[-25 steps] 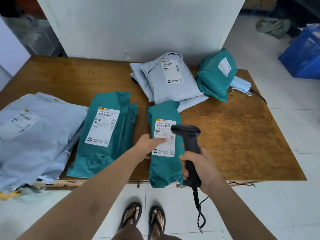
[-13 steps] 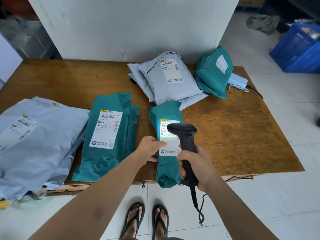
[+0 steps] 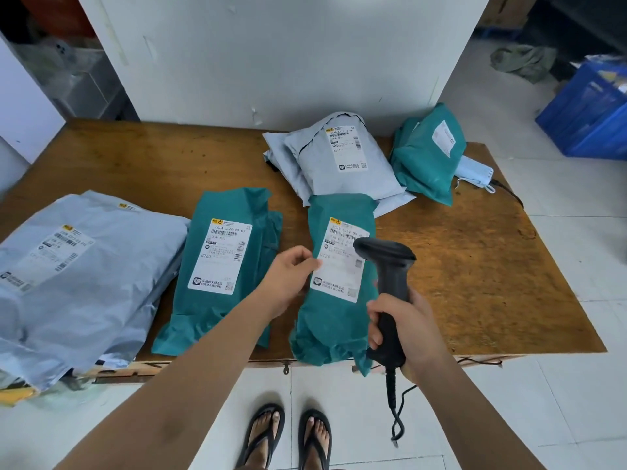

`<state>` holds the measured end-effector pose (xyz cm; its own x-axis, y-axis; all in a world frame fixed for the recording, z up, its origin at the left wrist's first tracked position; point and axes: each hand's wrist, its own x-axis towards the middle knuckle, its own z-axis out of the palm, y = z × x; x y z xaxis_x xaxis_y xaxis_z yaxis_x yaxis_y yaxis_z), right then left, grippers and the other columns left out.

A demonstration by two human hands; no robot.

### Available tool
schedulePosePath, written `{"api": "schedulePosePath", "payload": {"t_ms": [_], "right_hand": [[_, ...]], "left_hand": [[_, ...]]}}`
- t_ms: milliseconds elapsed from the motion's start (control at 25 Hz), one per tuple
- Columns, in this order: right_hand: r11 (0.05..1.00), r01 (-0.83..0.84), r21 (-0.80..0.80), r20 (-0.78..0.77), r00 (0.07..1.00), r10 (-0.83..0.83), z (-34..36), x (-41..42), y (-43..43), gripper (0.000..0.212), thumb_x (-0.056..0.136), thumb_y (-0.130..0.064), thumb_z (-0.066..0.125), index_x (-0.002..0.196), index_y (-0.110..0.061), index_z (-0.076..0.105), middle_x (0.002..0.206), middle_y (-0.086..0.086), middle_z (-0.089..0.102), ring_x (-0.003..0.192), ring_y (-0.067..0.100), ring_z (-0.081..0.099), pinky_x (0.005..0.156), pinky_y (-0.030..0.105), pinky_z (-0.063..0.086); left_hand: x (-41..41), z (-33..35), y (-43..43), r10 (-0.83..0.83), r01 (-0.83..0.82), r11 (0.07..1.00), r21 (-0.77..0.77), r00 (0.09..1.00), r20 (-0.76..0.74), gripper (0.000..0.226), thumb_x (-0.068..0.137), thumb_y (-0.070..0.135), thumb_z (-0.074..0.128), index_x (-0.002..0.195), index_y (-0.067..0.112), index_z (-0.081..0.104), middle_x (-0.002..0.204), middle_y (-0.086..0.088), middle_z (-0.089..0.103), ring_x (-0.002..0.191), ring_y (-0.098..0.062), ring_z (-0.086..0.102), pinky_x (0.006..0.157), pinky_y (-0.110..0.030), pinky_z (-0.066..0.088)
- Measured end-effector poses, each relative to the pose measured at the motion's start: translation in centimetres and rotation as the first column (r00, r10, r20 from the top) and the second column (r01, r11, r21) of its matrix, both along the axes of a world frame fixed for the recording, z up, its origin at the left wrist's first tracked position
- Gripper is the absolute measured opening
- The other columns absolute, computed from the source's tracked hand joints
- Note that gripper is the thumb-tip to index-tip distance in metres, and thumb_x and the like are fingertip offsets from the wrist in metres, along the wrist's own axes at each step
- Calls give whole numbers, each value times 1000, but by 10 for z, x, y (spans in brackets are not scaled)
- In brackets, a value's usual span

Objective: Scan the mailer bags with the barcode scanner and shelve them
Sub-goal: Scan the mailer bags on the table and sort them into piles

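A teal mailer bag (image 3: 334,320) with a white label lies at the front edge of the wooden table (image 3: 475,266), its lower end hanging over the edge. My left hand (image 3: 291,274) pinches its left side at the label. My right hand (image 3: 403,330) grips a black barcode scanner (image 3: 390,283), whose head points at the label from just above it. A second teal mailer (image 3: 220,266) lies to the left. A large grey mailer (image 3: 78,276) is at the far left, a grey mailer (image 3: 342,161) and another teal one (image 3: 427,154) at the back.
A white wall panel (image 3: 271,56) stands behind the table. Blue crates (image 3: 587,106) sit on the tiled floor at the right. The scanner's cable (image 3: 395,412) hangs below my right hand. My sandalled feet (image 3: 288,435) are just short of the table edge.
The scanner's head has moved up along the label of the teal mailer. My left hand keeps hold of the mailer's left side. The view has shifted slightly.
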<state>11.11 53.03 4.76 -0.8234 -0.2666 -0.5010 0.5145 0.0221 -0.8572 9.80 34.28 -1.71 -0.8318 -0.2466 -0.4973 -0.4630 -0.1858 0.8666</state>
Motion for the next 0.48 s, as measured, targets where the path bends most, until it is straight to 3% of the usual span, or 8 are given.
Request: {"api": "schedulePosePath", "payload": {"t_ms": [200, 280, 360, 480], "right_hand": [[997, -60, -44, -43, 997, 58, 10, -8, -6, 17, 85, 6, 54, 87, -9, 48, 55, 13, 43, 38, 22, 38, 44, 30, 38], [995, -91, -42, -39, 995, 89, 9, -8, -15, 17, 84, 6, 55, 89, -9, 49, 55, 12, 44, 38, 21, 39, 43, 29, 39], [991, -129, -33, -36, 991, 128, 6, -6, -24, 17, 84, 6, 55, 90, -9, 49, 54, 11, 46, 38, 21, 39, 44, 30, 39], [982, -187, -30, -21, 982, 186, 1, -3, -37, 17, 84, 6, 54, 90, -9, 49, 55, 10, 46, 38, 21, 40, 44, 30, 39]], "left_hand": [[30, 61, -83, 231, -246, 959, -143, 966, -112, 36, 92, 7, 50, 58, 17, 45, 46, 7, 58, 45, -8, 51, 44, -18, 37], [48, 70, -119, 323, -341, 921, -186, 939, -122, 36, 92, 7, 50, 58, 17, 45, 47, 5, 60, 45, -9, 53, 47, -21, 38], [61, 64, -142, 352, -355, 907, -225, 934, -53, 31, 94, 7, 48, 63, 14, 49, 59, -2, 66, 60, -17, 57, 55, -26, 40], [71, 49, -148, 297, -261, 920, -292, 951, 85, 18, 97, 16, 47, 80, 12, 53, 96, -20, 68, 76, -25, 58, 60, -29, 43]]}}
